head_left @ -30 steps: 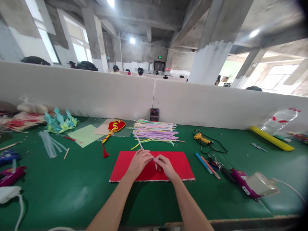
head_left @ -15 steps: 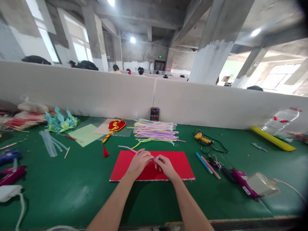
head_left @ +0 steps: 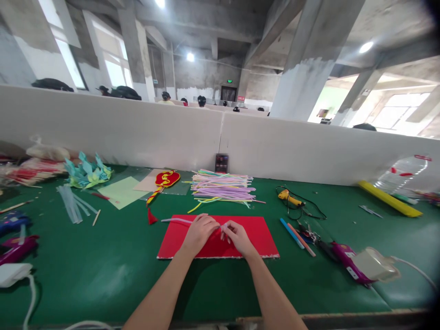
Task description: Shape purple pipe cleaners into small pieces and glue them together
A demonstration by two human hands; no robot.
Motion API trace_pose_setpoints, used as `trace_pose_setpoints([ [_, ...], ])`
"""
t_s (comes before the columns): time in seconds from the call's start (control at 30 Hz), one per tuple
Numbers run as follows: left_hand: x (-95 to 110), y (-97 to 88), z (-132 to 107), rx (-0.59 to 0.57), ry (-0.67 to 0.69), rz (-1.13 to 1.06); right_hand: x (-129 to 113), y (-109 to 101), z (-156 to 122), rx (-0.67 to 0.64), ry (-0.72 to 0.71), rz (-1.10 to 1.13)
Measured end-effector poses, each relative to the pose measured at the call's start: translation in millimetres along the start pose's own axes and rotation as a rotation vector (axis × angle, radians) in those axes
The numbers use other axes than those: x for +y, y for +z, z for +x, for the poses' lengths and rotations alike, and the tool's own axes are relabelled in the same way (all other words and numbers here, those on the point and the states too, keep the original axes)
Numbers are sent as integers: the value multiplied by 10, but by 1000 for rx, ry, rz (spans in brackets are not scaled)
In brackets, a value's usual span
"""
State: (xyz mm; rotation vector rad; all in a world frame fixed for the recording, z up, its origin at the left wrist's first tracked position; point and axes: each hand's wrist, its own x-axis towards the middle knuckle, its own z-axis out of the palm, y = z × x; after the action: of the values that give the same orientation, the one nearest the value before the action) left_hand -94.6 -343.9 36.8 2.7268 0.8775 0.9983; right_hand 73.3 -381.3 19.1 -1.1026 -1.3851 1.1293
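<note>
Over the red board [head_left: 257, 236] on the green table [head_left: 103, 279], the left hand [head_left: 202, 231] and right hand [head_left: 238, 236] pinch 1 pale purple strip [head_left: 178, 220], its free end reaching left past the board. Beyond lies a heap of pastel strips [head_left: 223, 191], then the white partition [head_left: 282, 146].

this is a craft workshop; concrete pillars [head_left: 299, 87], white partition [head_left: 137, 126], pastel strips [head_left: 223, 189] on a green worktable [head_left: 103, 275].

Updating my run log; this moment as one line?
left hand: holding purple strip; right hand: pinching same strip; under hands: red board; beyond: strip pile
</note>
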Motion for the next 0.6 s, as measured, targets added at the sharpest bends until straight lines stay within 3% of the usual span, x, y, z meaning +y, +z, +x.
trace_pose_setpoints([
  [0.37,102,-17,68,104,-21,72,-60,70,22,110,-61,13],
  [0.6,459,-179,324,288,-145,-8,-374,145,9,360,-207,-73],
])
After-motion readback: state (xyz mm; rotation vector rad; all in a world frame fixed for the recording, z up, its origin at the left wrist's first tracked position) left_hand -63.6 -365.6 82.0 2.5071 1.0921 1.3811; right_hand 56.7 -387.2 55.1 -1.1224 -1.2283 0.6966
